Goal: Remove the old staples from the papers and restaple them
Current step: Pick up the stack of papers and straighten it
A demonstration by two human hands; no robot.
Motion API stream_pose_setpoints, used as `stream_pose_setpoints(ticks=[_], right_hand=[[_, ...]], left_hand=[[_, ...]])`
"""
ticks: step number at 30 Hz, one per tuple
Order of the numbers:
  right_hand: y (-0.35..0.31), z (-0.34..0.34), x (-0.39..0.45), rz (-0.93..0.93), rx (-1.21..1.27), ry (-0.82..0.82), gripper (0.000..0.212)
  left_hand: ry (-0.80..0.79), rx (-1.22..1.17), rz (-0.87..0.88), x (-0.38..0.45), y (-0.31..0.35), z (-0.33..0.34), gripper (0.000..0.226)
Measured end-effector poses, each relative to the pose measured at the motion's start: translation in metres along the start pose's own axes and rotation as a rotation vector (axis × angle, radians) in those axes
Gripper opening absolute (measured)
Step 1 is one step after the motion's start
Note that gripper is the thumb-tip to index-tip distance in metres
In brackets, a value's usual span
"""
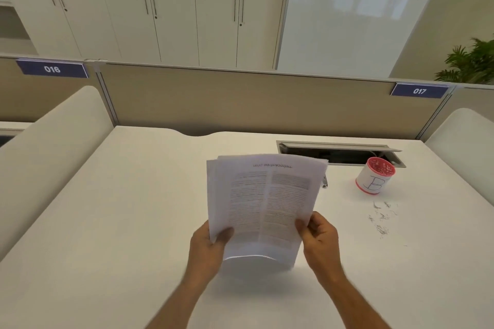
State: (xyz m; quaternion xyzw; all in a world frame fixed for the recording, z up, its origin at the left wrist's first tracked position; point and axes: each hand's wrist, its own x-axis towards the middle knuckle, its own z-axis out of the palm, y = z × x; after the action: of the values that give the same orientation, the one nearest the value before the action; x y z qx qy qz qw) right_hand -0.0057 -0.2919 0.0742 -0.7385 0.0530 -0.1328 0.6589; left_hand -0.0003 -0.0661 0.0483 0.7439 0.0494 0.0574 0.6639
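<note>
A stack of printed papers [267, 200] is held up above the white desk [128, 222], its text upside down to me and its sheets slightly fanned at the top left. My left hand [208, 246] grips the lower left edge with the thumb on the front page. At the lower right edge my right hand [318, 235] pinches the stack. The near edge of the papers curls toward the desk. A small metal tool [324, 181] peeks out behind the papers' right edge, mostly hidden.
A red and white cup [375, 176] marked with a letter holds small bits at the right. Loose removed staples [382, 219] lie scattered in front of it. An open cable tray [339, 152] sits at the desk's back; a beige partition [240, 99] stands behind.
</note>
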Motion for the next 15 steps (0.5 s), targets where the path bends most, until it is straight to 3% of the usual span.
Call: stream_pose_setpoints(ticks=[5,12,15], right_hand=[[0.011,0.01,-0.009,-0.019,0.072,0.124,0.013],[0.036,0.009,-0.014,0.116,-0.051,0.064,0.031],[0.044,0.001,-0.011,0.232,-0.131,-0.025,0.027]], left_hand=[[0.034,0.045,-0.015,-0.005,-0.006,0.006,0.026],[0.054,0.1,-0.057,-0.004,-0.009,0.007,0.031],[0.119,0.077,-0.098,-0.001,-0.007,0.007,0.032]])
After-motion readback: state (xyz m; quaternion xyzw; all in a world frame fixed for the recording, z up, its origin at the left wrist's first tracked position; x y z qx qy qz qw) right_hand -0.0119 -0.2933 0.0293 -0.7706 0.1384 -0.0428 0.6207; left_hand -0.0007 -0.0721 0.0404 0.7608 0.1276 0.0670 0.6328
